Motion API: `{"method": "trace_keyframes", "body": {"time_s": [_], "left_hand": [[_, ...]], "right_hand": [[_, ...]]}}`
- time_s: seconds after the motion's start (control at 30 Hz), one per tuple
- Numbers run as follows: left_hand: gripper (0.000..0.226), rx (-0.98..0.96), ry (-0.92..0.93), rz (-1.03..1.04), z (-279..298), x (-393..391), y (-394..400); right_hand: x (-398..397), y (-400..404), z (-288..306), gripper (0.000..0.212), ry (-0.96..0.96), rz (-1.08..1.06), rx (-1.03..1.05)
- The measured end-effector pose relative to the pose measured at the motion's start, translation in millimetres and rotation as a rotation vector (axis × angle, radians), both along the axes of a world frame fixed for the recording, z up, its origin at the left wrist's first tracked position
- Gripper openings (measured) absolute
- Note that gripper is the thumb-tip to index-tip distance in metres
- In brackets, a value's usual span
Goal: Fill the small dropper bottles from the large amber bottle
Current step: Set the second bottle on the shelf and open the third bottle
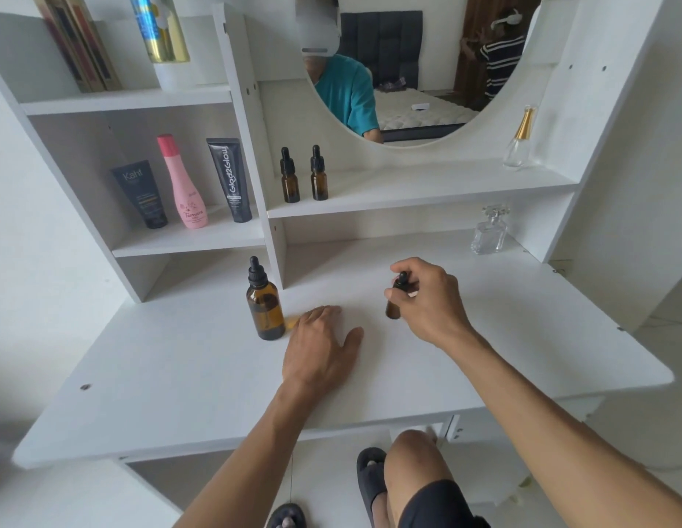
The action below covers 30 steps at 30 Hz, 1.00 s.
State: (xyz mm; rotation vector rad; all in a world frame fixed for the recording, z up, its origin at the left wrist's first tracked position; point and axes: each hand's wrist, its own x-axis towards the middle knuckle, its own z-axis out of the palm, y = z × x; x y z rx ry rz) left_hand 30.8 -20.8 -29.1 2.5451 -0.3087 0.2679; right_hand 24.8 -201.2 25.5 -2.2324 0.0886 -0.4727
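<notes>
Fingers of the right hand are pinching one small amber dropper bottle, seemingly upright; left hand is lying flat beside one large amber dropper bottle; two small amber bottles are standing beyond.

Bare forearms, black shorts, black slippers

The table lies bare across its left and near parts, giving broad room to pass. Toward the back, the large amber bottle stands upright just left of the left hand, which rests flat on the surface. The right hand grips a small dropper bottle mid-table, with open surface between the two hands. A clear glass perfume bottle stands at the back right, well apart. An upright shelf divider rises just behind the large bottle, closing that side. Two small dropper bottles occupy the left end of the shelf above.
</notes>
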Motion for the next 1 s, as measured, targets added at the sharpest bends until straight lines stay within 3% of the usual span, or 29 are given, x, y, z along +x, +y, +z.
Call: {"method": "trace_keyframes", "body": {"time_s": [0.2, 0.47, 1.0], "left_hand": [[0.059, -0.185, 0.0, -0.015, 1.1, -18.5, 13.5], [0.029, -0.302, -0.063, -0.06, 0.9, -20.9, 18.9], [0.017, -0.322, -0.084, -0.064, -5.7, -14.8, 20.4]], "right_hand": [[-10.8, 37.7, -0.7, 0.031, 0.02, 0.172, 0.04], [-15.2, 57.1, -7.7, 0.031, 0.074, 0.24, 0.006], [-10.9, 59.6, 3.2, 0.024, 0.065, 0.24, -0.144]]}}
